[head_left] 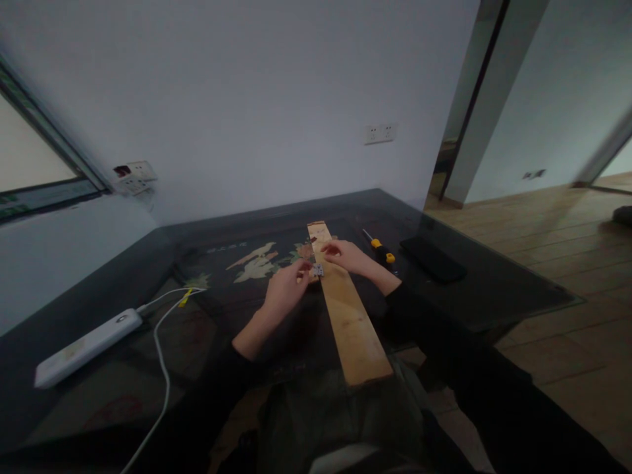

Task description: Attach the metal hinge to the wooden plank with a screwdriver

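A long, pale wooden board (pixel 349 316) runs away from me across a dark, glossy counter (pixel 498 296), its near end reaching toward my lap. A small silvery metal plate (pixel 318 269) sits at the board's left edge, nearer the far end than the near one. My left hand (pixel 289 284) comes in from the board's left side, fingers curled in close and tips right at the plate; I cannot tell whether they are pinching it. My right hand (pixel 344 255) reaches over the board from its right side, fingers bent, just past the plate; whether its fingertips meet, or hold something, is too small to tell.

Right of the board, near my right hand, is a yellow-and-black screwdriver (pixel 379 246), its shaft pointing away from me. Farther right of the board lies a flat black object (pixel 433 259). Left of the board's far half, a pale bird design (pixel 257 268) decorates the counter. Well to the board's left are a white power strip (pixel 89 347) and its white cable (pixel 162 359), which carries a yellow tag (pixel 185 298).
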{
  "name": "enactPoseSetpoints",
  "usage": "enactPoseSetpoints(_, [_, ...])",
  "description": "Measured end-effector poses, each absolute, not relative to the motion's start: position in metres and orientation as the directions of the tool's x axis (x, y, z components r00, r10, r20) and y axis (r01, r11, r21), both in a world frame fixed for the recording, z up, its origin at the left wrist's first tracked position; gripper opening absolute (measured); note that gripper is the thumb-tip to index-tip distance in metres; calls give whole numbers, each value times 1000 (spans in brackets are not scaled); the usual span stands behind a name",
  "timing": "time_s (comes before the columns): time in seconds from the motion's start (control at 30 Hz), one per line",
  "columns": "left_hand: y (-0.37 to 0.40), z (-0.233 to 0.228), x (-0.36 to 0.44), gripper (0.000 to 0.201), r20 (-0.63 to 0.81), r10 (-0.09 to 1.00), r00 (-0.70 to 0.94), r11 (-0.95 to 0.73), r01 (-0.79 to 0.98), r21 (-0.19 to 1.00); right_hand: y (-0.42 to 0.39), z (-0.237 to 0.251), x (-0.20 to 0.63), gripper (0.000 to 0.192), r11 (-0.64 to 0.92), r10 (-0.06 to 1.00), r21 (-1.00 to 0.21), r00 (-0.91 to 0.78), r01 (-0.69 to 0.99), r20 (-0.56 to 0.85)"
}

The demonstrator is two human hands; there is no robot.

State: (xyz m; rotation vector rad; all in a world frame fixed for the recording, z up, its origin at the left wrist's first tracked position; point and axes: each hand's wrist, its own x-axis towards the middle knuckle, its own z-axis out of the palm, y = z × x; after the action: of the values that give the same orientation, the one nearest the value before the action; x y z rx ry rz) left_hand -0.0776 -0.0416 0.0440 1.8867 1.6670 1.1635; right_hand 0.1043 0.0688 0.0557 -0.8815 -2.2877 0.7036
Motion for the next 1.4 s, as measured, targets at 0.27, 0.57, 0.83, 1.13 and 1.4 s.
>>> enactPoseSetpoints(0.27, [16,0,-89,22,590,807,-6,-424,690,587,70,41,86,9,645,742,-575,-593,504,313])
enactPoseSetpoints(0.57, [22,-16,-114,40,473,844,252,-502,681,533,70,25,92,6,672,681,-599,-680,435,271])
enactPoseSetpoints(0.83, [17,-8,-118,50,358,881,310,-469,680,564,70,26,93,4,703,645,-567,-722,430,251])
enactPoseSetpoints(1.13, [11,0,-113,52,352,885,305,-456,719,524,69,29,95,7,737,608,-518,-760,434,230])
enactPoseSetpoints(1.4, [11,0,-111,52,346,889,300,-448,726,521,72,24,94,7,744,604,-504,-764,439,227])
